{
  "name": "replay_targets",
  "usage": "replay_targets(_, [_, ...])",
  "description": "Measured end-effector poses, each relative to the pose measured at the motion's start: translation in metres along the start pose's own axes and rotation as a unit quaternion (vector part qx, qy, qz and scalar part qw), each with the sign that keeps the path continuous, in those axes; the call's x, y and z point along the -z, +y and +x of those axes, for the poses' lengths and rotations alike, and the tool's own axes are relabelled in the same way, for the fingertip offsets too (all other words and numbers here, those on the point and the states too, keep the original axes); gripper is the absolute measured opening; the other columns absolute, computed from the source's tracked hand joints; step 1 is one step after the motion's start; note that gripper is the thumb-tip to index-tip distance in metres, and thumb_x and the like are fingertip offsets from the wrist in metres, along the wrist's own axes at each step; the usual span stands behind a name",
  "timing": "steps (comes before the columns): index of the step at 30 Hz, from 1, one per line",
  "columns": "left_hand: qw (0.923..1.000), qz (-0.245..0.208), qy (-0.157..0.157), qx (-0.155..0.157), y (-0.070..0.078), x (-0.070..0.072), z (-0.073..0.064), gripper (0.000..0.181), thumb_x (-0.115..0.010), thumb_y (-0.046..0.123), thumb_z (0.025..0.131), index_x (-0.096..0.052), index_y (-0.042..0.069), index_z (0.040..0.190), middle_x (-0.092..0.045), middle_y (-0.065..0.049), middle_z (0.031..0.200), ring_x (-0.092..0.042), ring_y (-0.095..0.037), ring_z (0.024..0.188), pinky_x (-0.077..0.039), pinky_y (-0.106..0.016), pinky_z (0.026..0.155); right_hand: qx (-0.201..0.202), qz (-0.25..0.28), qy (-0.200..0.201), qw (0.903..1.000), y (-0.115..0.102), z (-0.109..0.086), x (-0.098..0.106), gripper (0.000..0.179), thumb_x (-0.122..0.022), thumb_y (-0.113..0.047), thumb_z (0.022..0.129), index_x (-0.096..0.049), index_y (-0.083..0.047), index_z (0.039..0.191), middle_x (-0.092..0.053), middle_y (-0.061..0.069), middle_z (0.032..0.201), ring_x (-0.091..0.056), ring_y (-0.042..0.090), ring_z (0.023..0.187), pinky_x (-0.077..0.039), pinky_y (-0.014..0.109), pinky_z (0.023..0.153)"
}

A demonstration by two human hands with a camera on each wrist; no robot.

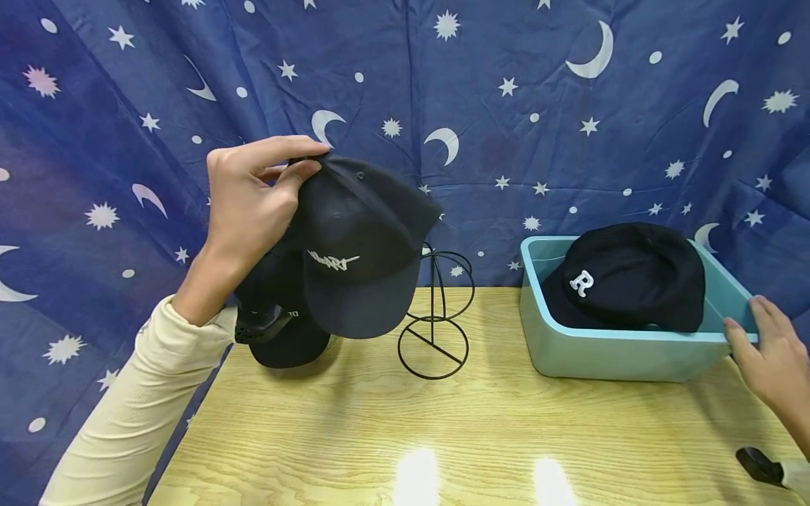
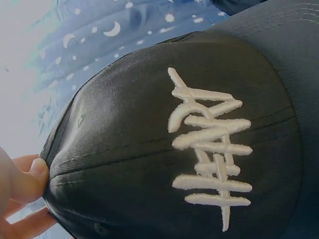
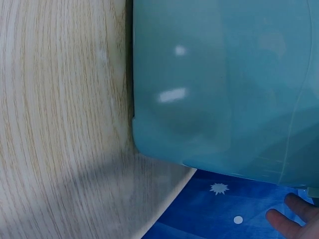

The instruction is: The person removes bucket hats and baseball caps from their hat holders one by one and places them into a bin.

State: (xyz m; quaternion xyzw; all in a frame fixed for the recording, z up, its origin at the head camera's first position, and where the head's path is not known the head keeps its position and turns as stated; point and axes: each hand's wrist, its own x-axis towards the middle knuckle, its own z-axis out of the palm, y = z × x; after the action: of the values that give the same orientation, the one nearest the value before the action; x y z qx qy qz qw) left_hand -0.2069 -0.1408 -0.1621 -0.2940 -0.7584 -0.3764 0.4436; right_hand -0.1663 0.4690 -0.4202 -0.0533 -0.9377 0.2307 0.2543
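Note:
In the head view my left hand (image 1: 256,190) pinches a dark baseball cap (image 1: 361,239) by its crown and holds it up. White stitched lettering (image 2: 212,149) runs across the cap's front, and the brim hangs downward. Behind it, a black wire cap stand (image 1: 433,337) is partly hidden. My right hand (image 1: 775,351) is at the near right corner of a light blue bin (image 1: 607,355), thumb and fingertips at the rim, fingers loosely spread. A black cap with a white R (image 1: 645,274) lies in that bin.
Another black cap (image 1: 287,351) sits on the left, mostly hidden behind my left forearm and the held cap. The wooden table (image 1: 354,436) reaches back to a blue curtain (image 1: 493,91) with moons and stars.

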Motion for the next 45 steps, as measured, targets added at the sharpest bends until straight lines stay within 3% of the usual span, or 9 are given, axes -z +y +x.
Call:
replay_targets(6, [0.9966, -0.016, -0.016, -0.079, 0.010, -0.005, 0.007, 0.016, -0.067, -0.006, 0.081, -0.076, 0.001, 0.093, -0.072, -0.010, 0.088, -0.067, -0.008, 0.084, -0.052, -0.018, 0.068, 0.003, 0.004, 0.004, 1.0000, -0.001, 0.000, 0.000, 0.062, -0.036, -0.028, 0.097, -0.023, 0.012, 0.143, -0.017, 0.028, 0.150, -0.014, 0.044, 0.138, -0.008, 0.051, 0.112])
replay_targets(15, [0.9920, -0.068, -0.017, -0.105, 0.029, -0.022, 0.016, 0.017, -0.065, -0.009, 0.081, -0.075, -0.002, 0.092, -0.072, -0.011, 0.090, -0.067, -0.010, 0.086, -0.053, -0.023, 0.069, 0.005, 0.013, 0.013, 0.9998, -0.001, 0.000, 0.002, 0.061, -0.037, -0.027, 0.097, -0.024, 0.012, 0.142, -0.019, 0.027, 0.150, -0.016, 0.045, 0.138, -0.009, 0.052, 0.111])
replay_targets(31, [0.9844, -0.145, -0.002, -0.099, 0.050, -0.064, 0.028, 0.018, -0.066, -0.010, 0.079, -0.076, 0.001, 0.090, -0.072, -0.007, 0.087, -0.066, -0.007, 0.084, -0.054, -0.027, 0.068, 0.007, 0.014, 0.012, 0.9998, 0.001, 0.000, 0.002, 0.062, -0.038, -0.026, 0.096, -0.023, 0.013, 0.142, -0.019, 0.029, 0.149, -0.016, 0.048, 0.136, -0.009, 0.055, 0.111])
replay_targets(45, [0.9758, -0.207, -0.021, -0.067, 0.057, -0.108, 0.033, 0.016, -0.065, -0.009, 0.081, -0.075, -0.001, 0.092, -0.072, -0.010, 0.090, -0.065, -0.006, 0.085, -0.053, -0.026, 0.069, 0.009, 0.012, 0.012, 0.9998, 0.000, 0.000, 0.000, 0.061, -0.039, -0.026, 0.096, -0.024, 0.013, 0.142, -0.019, 0.029, 0.149, -0.017, 0.051, 0.135, -0.010, 0.061, 0.108])
